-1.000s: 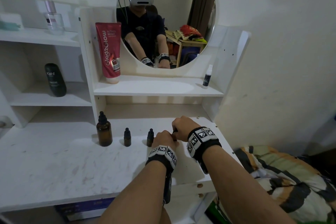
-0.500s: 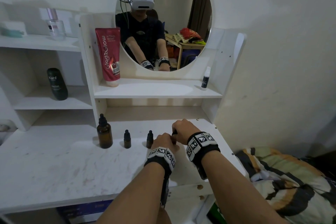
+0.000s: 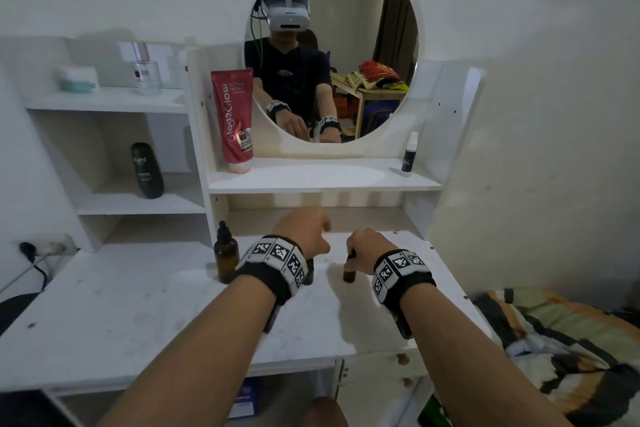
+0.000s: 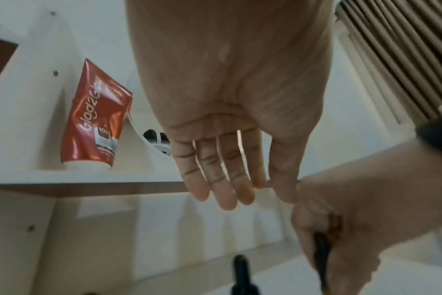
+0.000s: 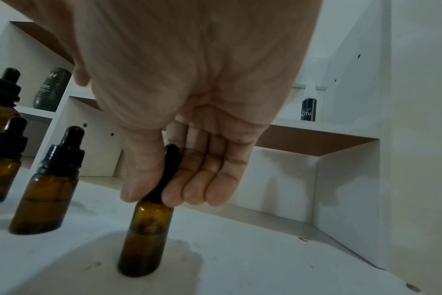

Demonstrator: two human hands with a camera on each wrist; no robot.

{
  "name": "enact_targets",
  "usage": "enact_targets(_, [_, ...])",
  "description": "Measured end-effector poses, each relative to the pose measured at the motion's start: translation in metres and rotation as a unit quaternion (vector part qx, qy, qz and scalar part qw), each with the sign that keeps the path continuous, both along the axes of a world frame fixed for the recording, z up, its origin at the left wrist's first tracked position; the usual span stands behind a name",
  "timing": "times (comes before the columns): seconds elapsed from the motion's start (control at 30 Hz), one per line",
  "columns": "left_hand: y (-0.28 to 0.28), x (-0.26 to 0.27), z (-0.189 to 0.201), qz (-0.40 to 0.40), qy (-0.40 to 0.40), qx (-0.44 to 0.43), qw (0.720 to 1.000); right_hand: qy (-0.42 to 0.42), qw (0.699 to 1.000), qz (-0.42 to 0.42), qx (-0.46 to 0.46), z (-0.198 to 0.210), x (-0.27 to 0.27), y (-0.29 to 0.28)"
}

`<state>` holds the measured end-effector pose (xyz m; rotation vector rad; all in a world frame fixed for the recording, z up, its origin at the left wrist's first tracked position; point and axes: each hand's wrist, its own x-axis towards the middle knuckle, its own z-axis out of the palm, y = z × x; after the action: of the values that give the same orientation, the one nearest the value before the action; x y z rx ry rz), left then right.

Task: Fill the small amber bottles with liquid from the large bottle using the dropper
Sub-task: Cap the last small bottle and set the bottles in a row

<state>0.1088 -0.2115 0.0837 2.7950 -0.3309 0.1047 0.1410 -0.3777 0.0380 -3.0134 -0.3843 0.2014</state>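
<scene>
My right hand (image 3: 363, 250) pinches the black dropper cap (image 5: 169, 171) of a small amber bottle (image 5: 146, 239) that stands on the white desk (image 3: 138, 305). Thumb and fingers close round the cap just above the glass. My left hand (image 3: 308, 227) hovers to the left of it and holds nothing; in the left wrist view its fingers (image 4: 225, 179) are straight. A second small bottle (image 5: 45, 199) and a third (image 5: 3, 165) stand capped to the left, with the large amber bottle (image 3: 225, 253) beyond them. My left wrist hides most of the small bottles in the head view.
A shelf above the desk carries a red tube (image 3: 232, 121) and a small spray bottle (image 3: 408, 158) under a round mirror. A dark bottle (image 3: 147, 170) stands on the left shelving. A wall socket (image 3: 45, 248) is far left, and a striped blanket (image 3: 554, 340) lies off the desk's right edge.
My left hand has let go of the small bottle and moved up and to the left, fingers spread. The right hand keeps its hold on the dropper cap.
</scene>
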Motion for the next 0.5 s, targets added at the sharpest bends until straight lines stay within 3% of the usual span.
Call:
enact_targets(0.17, [0.003, 0.004, -0.027, 0.003, 0.07, 0.119, 0.99, 0.0, 1.0, -0.008, 0.003, 0.0, -0.001, 0.002])
enact_targets(0.5, [-0.001, 0.013, -0.047, 0.028, 0.066, 0.093, 0.993, 0.002, 1.0, -0.013, 0.013, 0.0, 0.001, 0.004])
